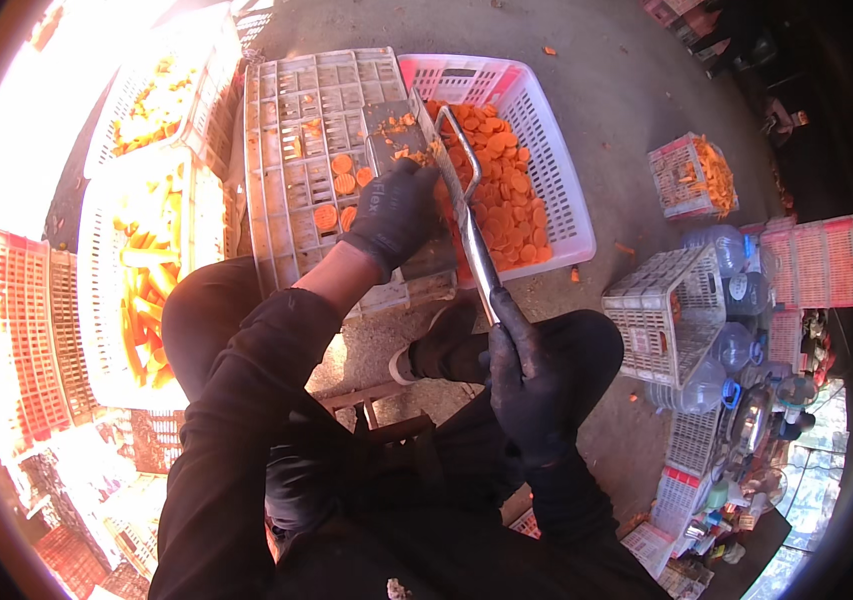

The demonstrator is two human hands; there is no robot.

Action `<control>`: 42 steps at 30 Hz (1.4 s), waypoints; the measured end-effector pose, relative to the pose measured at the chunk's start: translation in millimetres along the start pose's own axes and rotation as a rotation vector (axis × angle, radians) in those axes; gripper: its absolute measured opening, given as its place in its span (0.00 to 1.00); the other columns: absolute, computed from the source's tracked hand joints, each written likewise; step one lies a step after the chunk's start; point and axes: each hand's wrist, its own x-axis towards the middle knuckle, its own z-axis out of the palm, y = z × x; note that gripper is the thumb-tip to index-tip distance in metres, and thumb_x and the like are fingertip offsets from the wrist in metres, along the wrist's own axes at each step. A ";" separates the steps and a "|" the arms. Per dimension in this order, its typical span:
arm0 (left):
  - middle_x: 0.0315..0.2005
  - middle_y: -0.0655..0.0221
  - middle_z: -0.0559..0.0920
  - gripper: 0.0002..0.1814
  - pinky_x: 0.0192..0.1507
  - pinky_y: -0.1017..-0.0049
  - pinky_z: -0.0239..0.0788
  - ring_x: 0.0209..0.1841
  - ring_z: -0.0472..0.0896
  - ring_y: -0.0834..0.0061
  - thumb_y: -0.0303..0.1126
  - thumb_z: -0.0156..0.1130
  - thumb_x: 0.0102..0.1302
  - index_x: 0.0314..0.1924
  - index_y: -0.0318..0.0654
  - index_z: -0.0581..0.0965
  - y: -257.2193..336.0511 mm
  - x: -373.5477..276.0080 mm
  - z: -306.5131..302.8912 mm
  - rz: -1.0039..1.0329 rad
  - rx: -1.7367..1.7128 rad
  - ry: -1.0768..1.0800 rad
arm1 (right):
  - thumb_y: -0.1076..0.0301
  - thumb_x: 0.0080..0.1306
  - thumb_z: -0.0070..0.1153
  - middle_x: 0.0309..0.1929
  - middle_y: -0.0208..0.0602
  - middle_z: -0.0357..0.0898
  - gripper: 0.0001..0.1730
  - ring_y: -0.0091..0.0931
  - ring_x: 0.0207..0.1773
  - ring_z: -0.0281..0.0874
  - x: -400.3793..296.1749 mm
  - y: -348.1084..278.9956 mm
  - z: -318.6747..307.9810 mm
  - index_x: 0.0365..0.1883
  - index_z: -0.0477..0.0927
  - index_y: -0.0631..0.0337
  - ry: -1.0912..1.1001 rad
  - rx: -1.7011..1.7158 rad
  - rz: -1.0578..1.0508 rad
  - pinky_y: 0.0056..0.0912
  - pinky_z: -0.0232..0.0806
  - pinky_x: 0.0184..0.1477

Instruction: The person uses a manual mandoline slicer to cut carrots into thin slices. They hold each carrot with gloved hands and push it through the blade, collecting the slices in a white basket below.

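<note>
My left hand (402,214), in a dark grey glove, is curled over the metal bed (389,124) of a lever slicer, close to its blade. Orange scraps lie at its fingertips; whatever it may hold is hidden. My gloved right hand (531,390) grips the shiny metal handle (480,255) of the slicer's long blade. An upturned whitish plastic crate (284,105) carries the slicer, with several round carrot slices (326,217) scattered on top. Against its right side stands a white-and-pink plastic basket (557,165), heaped with carrot slices (505,202).
To the left, a white crate (92,300) holds whole carrots (148,300); another (208,97) beyond it holds carrot pieces. A small crate of carrot scraps (710,176), an empty crate (659,315) and large water bottles (700,382) stand right. My knees flank the work.
</note>
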 end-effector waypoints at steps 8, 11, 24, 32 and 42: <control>0.45 0.52 0.85 0.14 0.50 0.53 0.79 0.48 0.85 0.45 0.38 0.70 0.62 0.47 0.42 0.84 -4.6 -1.5 -5.0 -0.119 -0.069 -0.043 | 0.73 0.81 0.54 0.36 0.32 0.83 0.23 0.17 0.34 0.80 -4.9 11.7 8.9 0.73 0.76 0.59 0.035 -0.108 -0.074 0.25 0.75 0.38; 0.46 0.52 0.85 0.16 0.51 0.54 0.78 0.49 0.85 0.45 0.38 0.72 0.60 0.47 0.43 0.84 -14.6 -3.1 -3.1 -0.101 -0.151 -0.037 | 0.72 0.81 0.54 0.39 0.35 0.85 0.24 0.21 0.38 0.84 -8.6 14.3 17.0 0.73 0.76 0.59 0.022 -0.065 -0.053 0.28 0.76 0.42; 0.46 0.53 0.84 0.17 0.50 0.57 0.78 0.49 0.85 0.47 0.32 0.72 0.62 0.51 0.38 0.84 -2.7 -1.2 -6.6 -0.098 -0.062 -0.054 | 0.68 0.83 0.52 0.46 0.29 0.83 0.24 0.16 0.40 0.79 -9.7 33.2 13.2 0.75 0.74 0.56 -0.021 0.131 0.099 0.24 0.74 0.42; 0.46 0.52 0.84 0.19 0.51 0.56 0.78 0.48 0.85 0.46 0.34 0.71 0.61 0.52 0.40 0.84 0.1 -1.2 -7.1 -0.060 -0.057 -0.066 | 0.67 0.83 0.52 0.40 0.23 0.80 0.24 0.12 0.33 0.72 1.4 4.0 -1.7 0.76 0.74 0.55 -0.008 0.105 0.031 0.18 0.70 0.36; 0.45 0.53 0.85 0.14 0.49 0.54 0.79 0.45 0.86 0.46 0.37 0.69 0.61 0.46 0.43 0.85 -5.2 -2.1 3.5 -0.079 -0.062 0.012 | 0.71 0.81 0.54 0.38 0.34 0.83 0.25 0.19 0.35 0.79 -12.4 21.1 17.5 0.75 0.75 0.56 -0.012 -0.072 -0.015 0.26 0.74 0.39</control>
